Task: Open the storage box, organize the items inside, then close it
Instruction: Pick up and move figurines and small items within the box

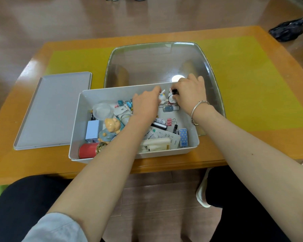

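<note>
The box (77, 123) sits open near the front edge of an orange wooden table (234, 145); a yellow mat (243, 75) covers the table's middle, and the box's far end lies on it; the grey lid (54, 109) lies flat on the table just left of the box, touching or nearly touching its side; a clear domed cover (147, 62) stands just behind the box, tilted up toward the camera, a lamp's glare on it.

Both hands reach into the far right corner of the box; the left hand (145, 103) is knuckles up, fingers curled down beside a white rabbit figure (162, 97), though whether they grip it I cannot tell; the right hand (189, 93), a bracelet (197, 109) on its wrist, has fingers bent over a second rabbit (171, 98) and pinches a small black piece at its top.

Inside lie a bear figure (110, 128), a red tin (87, 151), a blue block (93, 130), binder clips (171, 121), a dotted case (183, 137) and papers.

Beyond the table is glossy wood-plank floor (77, 18); a black bag (287, 30) lies on it at far right; the person's dark-trousered knees and a white shoe (202, 189) show below the table edge.
</note>
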